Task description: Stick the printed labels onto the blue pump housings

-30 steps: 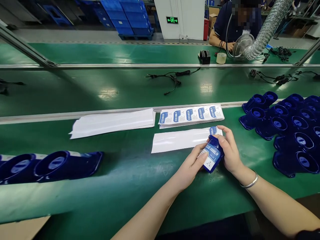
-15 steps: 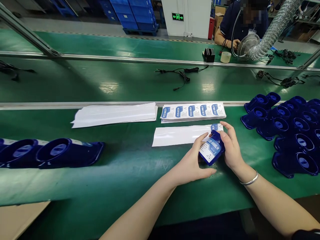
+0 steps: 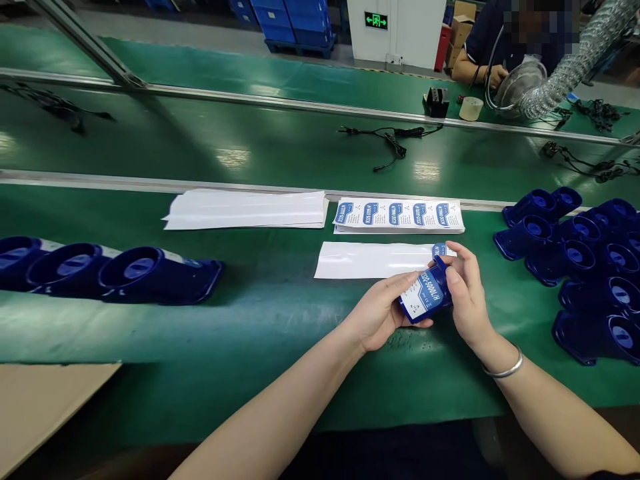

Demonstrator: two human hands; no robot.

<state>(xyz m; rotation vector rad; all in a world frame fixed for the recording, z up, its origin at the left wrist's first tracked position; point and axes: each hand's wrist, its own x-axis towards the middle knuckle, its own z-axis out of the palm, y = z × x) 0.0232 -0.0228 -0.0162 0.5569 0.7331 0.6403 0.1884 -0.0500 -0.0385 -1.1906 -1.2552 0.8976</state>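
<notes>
A blue plastic part (image 3: 425, 297) with a white and blue label on its side is held between both my hands, just above the green bench. My left hand (image 3: 380, 313) cups it from the left and below with curled fingers. From the right, my right hand (image 3: 465, 290) wraps around it, a metal bangle on that wrist. Right behind the part lies a nearly bare white backing strip (image 3: 370, 260) with one label left at its right end. A full label sheet (image 3: 400, 215) lies further back.
A heap of blue parts (image 3: 580, 260) fills the right side. A row of labelled blue parts (image 3: 110, 270) lies at the left. Bare white backing sheets (image 3: 245, 209) are stacked behind. Black cables (image 3: 395, 143) lie on the far belt. Another person (image 3: 505, 47) works at the far side. Cardboard (image 3: 45, 400) sits bottom left.
My hands have turned the blue part flatter and lifted it a little. My left hand moved from pressing the label to cupping the part. The view shifted left.
</notes>
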